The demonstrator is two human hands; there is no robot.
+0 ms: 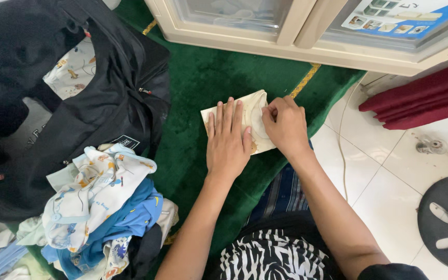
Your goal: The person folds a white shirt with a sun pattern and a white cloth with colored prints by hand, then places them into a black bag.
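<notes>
— Two hands are working one piece: the left hand is lying flat, fingers spread, pressing the folded cream garment onto the green carpet.
— And the right hand?
— Half-closed, pinching its edge. Risk: the fold is likely springing open if pressure is easing; the clothes pile is sitting near.

A rectangular blue-and-white printed sheet with small pictures lies behind the glass at the upper right. A small black rectangular label with white print sits left of centre on the black bag.
</notes>
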